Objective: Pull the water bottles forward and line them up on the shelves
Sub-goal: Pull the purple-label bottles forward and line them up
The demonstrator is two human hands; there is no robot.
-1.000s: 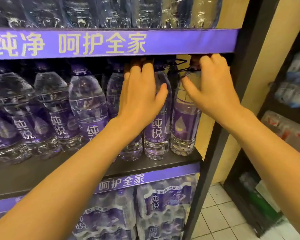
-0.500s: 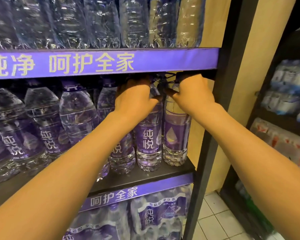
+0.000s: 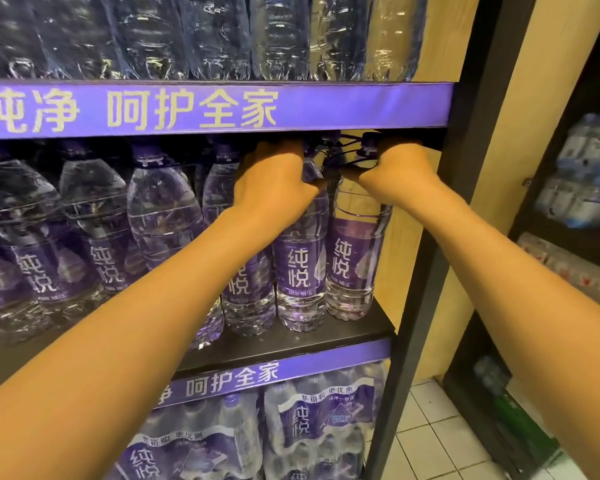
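The left hand [image 3: 274, 178] is curled around the neck of a bottle [image 3: 300, 258] near the right end of the middle shelf [image 3: 291, 344], fingers wrapped over the shoulder just under the cap. The right hand [image 3: 395, 171] is clamped the same way on the neck of the end bottle [image 3: 352, 258], which stands beside the black upright [image 3: 440, 237]. Dark carry loops hang between the two caps, tucked under the purple strip [image 3: 222, 109] of the shelf above. Both bottles stand upright, touching each other, a little back from the shelf's front edge.

To the left, more bottles [image 3: 163, 209] run along the same shelf in an uneven row, some further back than others. Wrapped packs [image 3: 319, 420] fill the shelf below, and more bottles stand on the one above.

These look full and large, so each should be heavy, with thin walls that give when squeezed mid-body and a smooth label that may slip. The neck is the stiffest part and the better place to hold; sliding the base along the shelf should be easier than lifting. The low clearance under the strip leaves little room to tilt, and a hard tug could knock the neighbours.
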